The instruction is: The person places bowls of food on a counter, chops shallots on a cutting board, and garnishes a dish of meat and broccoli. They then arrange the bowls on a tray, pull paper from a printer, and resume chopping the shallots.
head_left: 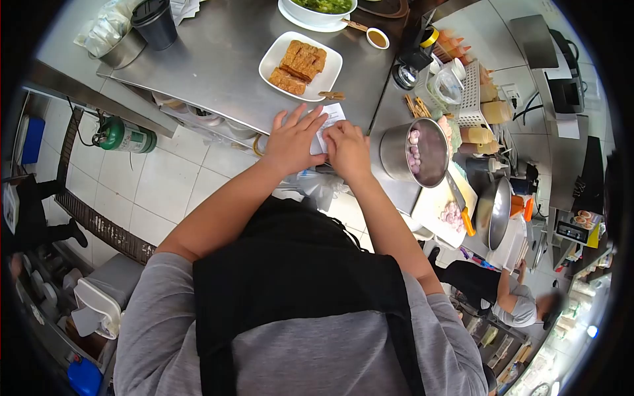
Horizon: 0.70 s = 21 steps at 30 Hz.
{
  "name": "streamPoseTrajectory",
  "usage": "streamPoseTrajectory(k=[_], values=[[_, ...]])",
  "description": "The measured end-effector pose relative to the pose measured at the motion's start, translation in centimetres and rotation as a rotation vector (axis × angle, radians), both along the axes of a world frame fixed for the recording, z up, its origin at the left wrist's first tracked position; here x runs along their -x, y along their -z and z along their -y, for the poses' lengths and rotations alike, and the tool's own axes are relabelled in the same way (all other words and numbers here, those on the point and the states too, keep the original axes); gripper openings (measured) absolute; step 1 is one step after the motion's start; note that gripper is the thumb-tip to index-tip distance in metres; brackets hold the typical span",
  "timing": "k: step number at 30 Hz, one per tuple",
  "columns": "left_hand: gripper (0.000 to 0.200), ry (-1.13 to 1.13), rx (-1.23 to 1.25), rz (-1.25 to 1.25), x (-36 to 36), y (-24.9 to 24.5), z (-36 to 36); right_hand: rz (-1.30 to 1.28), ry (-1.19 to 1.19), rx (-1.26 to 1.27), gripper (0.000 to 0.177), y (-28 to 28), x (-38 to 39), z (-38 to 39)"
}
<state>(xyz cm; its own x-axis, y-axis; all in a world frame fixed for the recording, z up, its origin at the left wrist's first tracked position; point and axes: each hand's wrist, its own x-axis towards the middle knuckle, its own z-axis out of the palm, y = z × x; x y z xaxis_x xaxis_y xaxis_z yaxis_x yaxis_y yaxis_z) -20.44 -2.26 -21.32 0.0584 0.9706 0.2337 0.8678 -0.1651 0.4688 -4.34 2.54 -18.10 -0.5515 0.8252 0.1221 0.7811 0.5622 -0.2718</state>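
Note:
A small white paper slip (332, 116) lies at the front edge of the steel counter, partly covered by both hands. My left hand (292, 140) rests flat on its left side with fingers spread. My right hand (349, 153) has its fingers bent together at the slip's right edge, pinching or pressing it. Just beyond the slip lies a wooden clothespin (332, 96). Behind it is a white square plate (265, 66) holding browned, fried-looking slabs (302, 61).
A bowl of green soup (323, 5) and a small sauce cup (377, 38) stand farther back. To the right are a steel pot (396, 155) with shallots, a cutting board (429, 210) and an orange-handled knife (467, 218). Another person (512, 297) works at right.

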Motion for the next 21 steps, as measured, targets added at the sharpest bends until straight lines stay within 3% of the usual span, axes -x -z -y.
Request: streamPoseTrajectory(k=[3,8,15,18,20,21], values=[[0.087,0.0,0.012,-0.011,0.0,-0.2,0.1,0.098,0.19,-0.085,0.009,-0.4,-1.9,-1.6],[0.088,0.008,0.014,-0.013,0.0,-0.2,0.1,-0.057,0.039,0.116,0.009,0.4,-3.1,-0.9],[0.087,0.005,0.018,-0.012,0.0,-0.2,0.0,0.078,0.051,-0.14,0.006,-0.2,-2.2,0.2],[0.087,0.001,0.004,-0.004,0.0,-0.2,0.1,-0.018,0.075,-0.024,0.012,1.0,-2.8,-1.3],[0.087,0.011,0.008,-0.01,0.0,0.0,0.1,-0.321,0.015,0.082,0.021,2.0,-2.4,-1.8],[0.087,0.006,-0.007,-0.011,0.0,0.0,0.2,-0.322,0.009,0.068,0.021,2.2,-2.4,-2.1]])
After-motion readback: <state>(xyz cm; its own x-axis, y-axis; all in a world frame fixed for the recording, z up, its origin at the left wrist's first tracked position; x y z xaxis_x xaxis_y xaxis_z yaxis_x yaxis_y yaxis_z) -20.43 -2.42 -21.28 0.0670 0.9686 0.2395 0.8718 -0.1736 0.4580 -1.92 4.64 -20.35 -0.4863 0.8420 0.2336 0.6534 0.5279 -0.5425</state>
